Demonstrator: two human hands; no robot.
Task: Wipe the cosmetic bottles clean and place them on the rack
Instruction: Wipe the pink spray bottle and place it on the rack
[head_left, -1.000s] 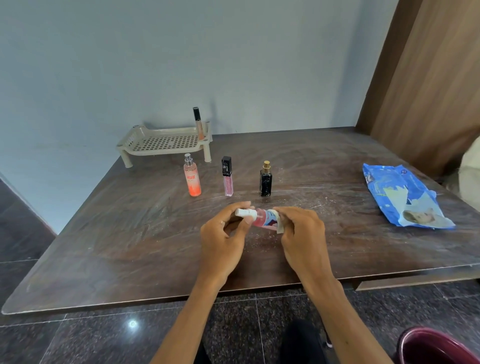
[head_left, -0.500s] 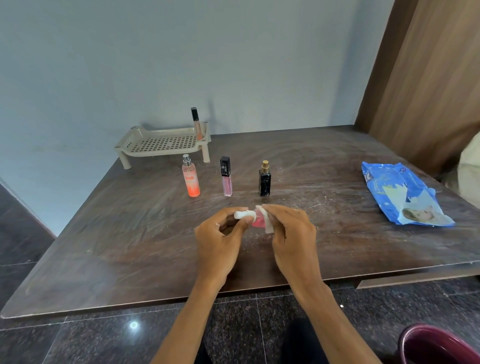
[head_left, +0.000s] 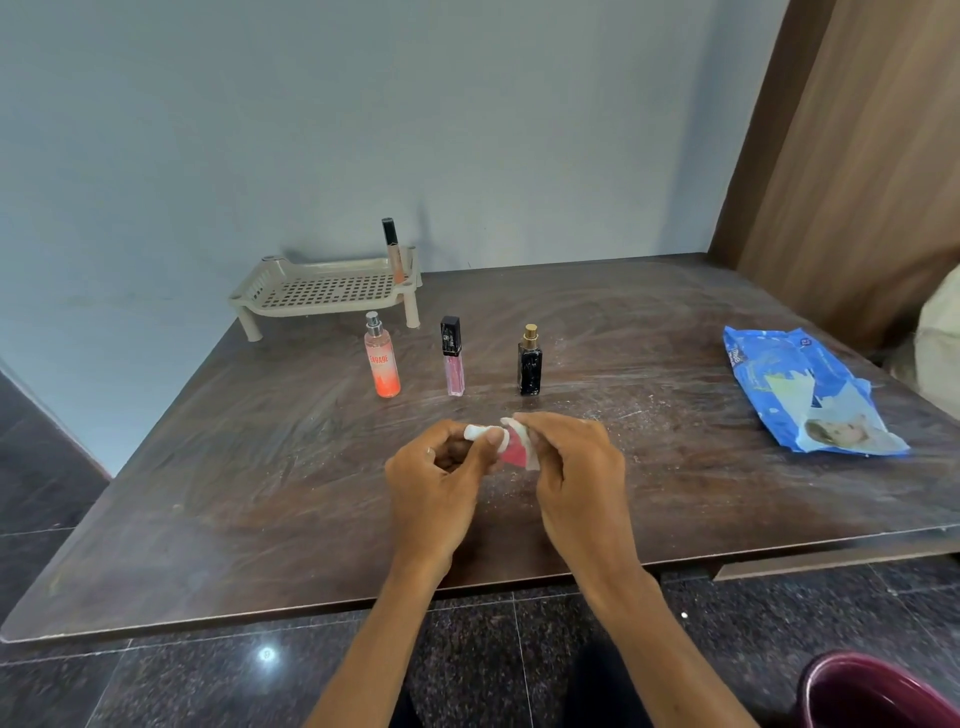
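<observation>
While the left hand (head_left: 436, 483) pinches the white cap (head_left: 474, 432) of a small pink bottle (head_left: 514, 452), the right hand (head_left: 576, 473) grips a white wipe (head_left: 529, 454) folded around its body.

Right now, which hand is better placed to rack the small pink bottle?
Left, likely: the left hand pinches the small pink bottle by its white cap, the beige slotted rack stands leftward, and the right hand holds the white wipe.
</observation>
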